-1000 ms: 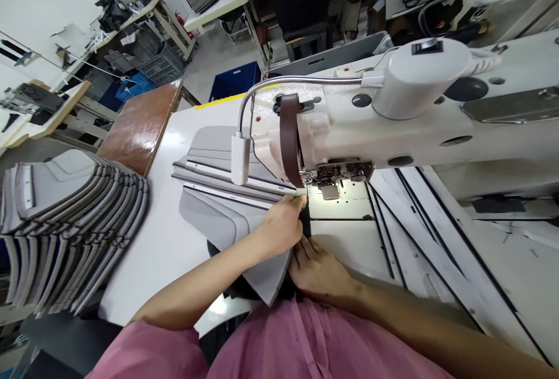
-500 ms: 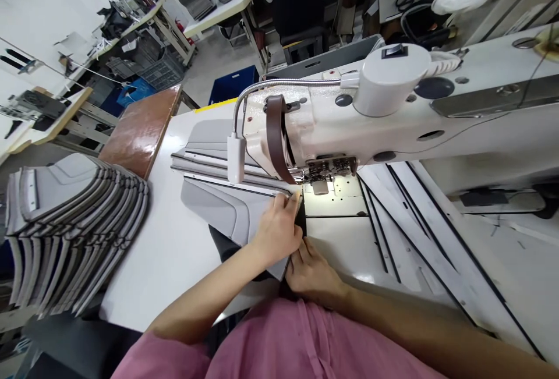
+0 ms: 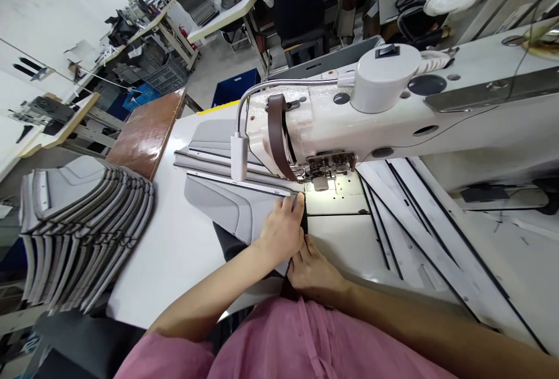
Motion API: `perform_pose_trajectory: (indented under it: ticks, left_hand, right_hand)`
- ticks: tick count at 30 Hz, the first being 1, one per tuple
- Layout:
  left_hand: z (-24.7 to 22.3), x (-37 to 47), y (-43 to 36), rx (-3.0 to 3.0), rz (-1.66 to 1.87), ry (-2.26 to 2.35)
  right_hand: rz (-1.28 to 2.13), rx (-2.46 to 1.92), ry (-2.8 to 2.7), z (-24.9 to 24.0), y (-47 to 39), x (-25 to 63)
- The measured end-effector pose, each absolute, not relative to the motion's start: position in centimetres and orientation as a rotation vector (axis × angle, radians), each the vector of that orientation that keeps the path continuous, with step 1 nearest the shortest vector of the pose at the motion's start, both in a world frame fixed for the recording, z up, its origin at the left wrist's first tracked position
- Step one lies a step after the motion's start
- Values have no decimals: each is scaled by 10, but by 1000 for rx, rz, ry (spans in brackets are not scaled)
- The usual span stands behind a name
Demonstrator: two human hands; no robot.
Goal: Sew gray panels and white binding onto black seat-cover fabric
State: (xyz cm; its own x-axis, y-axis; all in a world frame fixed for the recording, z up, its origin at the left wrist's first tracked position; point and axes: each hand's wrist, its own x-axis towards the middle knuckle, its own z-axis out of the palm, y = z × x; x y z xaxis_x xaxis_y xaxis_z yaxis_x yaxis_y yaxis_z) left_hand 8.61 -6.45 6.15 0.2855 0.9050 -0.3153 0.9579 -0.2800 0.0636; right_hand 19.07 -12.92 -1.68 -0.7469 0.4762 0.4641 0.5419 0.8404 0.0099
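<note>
A grey padded fabric panel [image 3: 227, 204] with stitched curves and a white strip [image 3: 236, 184] along its far edge lies left of the sewing machine's needle area. My left hand [image 3: 283, 229] is closed on the panel's right edge, fingertips just short of the presser foot. Closer to my body, my right hand [image 3: 315, 271] grips the near end of the same edge, its fingers curled and partly hidden. Black fabric [image 3: 227, 242] shows under the panel. The sewing machine [image 3: 314, 123] has a brown strap [image 3: 276, 134] on its head, and its lamp [image 3: 239, 158] hangs over the panel.
A tall stack of grey panels [image 3: 82, 227] stands at the left of the white table [image 3: 174, 257]. Several long white strips with black edges [image 3: 419, 222] lie to the right. Behind are a brown board [image 3: 146, 128], a blue bin [image 3: 233, 85] and a person in dark clothes [image 3: 297, 0].
The camera view has shifted slightly, so the stack and table sit a little farther right. Both hands keep their places on the panel's edge, with the left fingers moving only slightly.
</note>
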Motion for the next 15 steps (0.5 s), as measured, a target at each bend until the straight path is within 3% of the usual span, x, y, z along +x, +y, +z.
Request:
perform_pose_trajectory:
  ticks: [8,15]
  left_hand:
    - [75,75,-15,2099,-334,1606]
    - [72,89,-42,2208,-395,1697]
  right_hand:
    - [-223,-829,-2557,-10,-128,191]
    - [-230,-798,-2549,-13,-130,188]
